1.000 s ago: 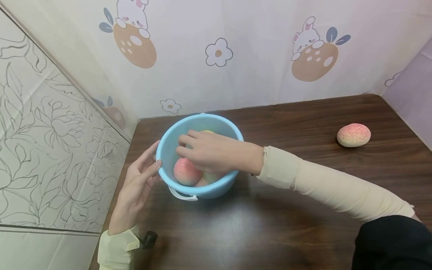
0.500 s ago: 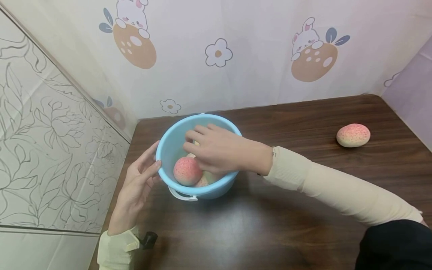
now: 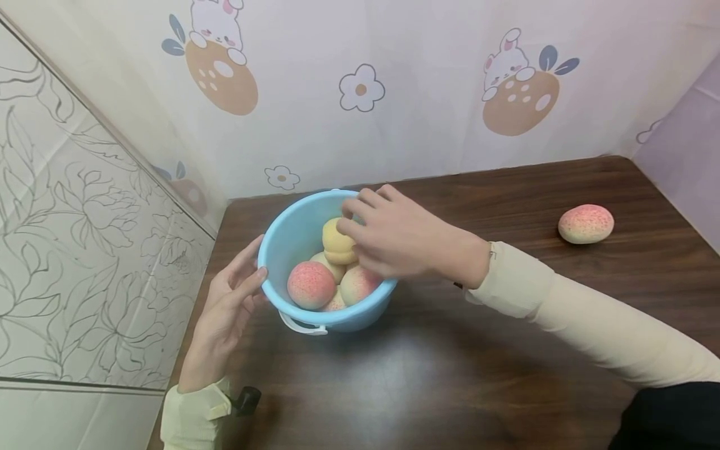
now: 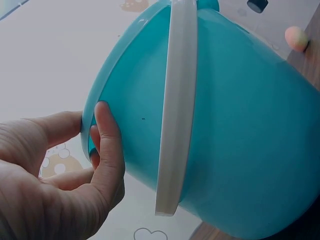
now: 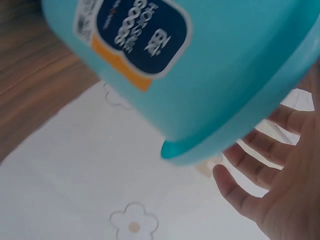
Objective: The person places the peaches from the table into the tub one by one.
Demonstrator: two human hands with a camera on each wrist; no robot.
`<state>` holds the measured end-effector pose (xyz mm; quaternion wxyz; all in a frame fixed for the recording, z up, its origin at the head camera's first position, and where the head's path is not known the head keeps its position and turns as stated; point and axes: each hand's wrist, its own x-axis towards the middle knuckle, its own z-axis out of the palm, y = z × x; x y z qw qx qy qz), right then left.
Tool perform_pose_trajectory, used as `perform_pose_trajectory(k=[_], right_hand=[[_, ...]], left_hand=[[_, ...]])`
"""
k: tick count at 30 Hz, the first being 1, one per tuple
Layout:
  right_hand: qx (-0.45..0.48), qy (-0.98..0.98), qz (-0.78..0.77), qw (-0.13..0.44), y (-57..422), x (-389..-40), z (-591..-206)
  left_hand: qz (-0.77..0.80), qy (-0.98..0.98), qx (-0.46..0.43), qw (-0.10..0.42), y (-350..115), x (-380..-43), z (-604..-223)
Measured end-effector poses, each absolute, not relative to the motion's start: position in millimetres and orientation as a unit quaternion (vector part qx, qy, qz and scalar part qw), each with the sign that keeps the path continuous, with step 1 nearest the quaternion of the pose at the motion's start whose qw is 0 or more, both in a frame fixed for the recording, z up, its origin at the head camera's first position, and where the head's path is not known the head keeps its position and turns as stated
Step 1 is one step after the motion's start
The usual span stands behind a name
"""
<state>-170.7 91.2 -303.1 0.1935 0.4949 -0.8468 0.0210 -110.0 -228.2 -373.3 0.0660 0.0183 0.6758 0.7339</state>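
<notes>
A light blue bucket stands on the table, with several round things inside. Among these are a pink-and-cream peach, a second peach and a yellow rounded thing with a ridge around it. My left hand grips the bucket's left rim, thumb on one side and fingers on the other, as the left wrist view also shows. Over the right rim is my right hand, its fingers loosely bent above the yellow thing. In the right wrist view the fingers hold nothing and reach past the rim.
Another pink-speckled peach lies on the dark wooden table at the far right. A white handle hangs down the bucket's side. Behind stands a rabbit-patterned curtain; a flower-drawn panel borders the left.
My right hand has risen from deep in the bucket and shifted right to its rim, uncovering the yellow thing and more peaches. The left hand has kept its grip on the rim.
</notes>
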Motion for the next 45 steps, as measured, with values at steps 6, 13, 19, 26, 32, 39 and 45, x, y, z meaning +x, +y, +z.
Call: perform_pose_trajectory(k=[6, 13, 19, 26, 32, 39, 45], right_hand=[[0.476, -0.854, 0.024, 0.210, 110, -174, -303], [0.463, -0.855, 0.035, 0.230, 131, -178, -306], [0.442, -0.863, 0.036, 0.241, 148, -182, -305], [0.409, -0.883, 0.029, 0.227, 174, -183, -308], [0.382, -0.897, 0.032, 0.220, 196, -181, -314], [0.336, -0.920, 0.031, 0.199, 223, -175, -322], [0.305, -0.932, 0.028, 0.196, 248, -170, -328]], left_hand=[[0.734, 0.675, 0.018, 0.065, -229, -110, -373], [0.736, 0.674, 0.015, 0.066, -229, -109, -372], [0.737, 0.673, 0.015, 0.067, -229, -109, -372], [0.740, 0.669, 0.019, 0.069, -228, -109, -372], [0.737, 0.673, 0.017, 0.069, -228, -109, -373], [0.738, 0.671, 0.016, 0.071, -227, -109, -374], [0.744, 0.664, 0.020, 0.072, -227, -109, -374]])
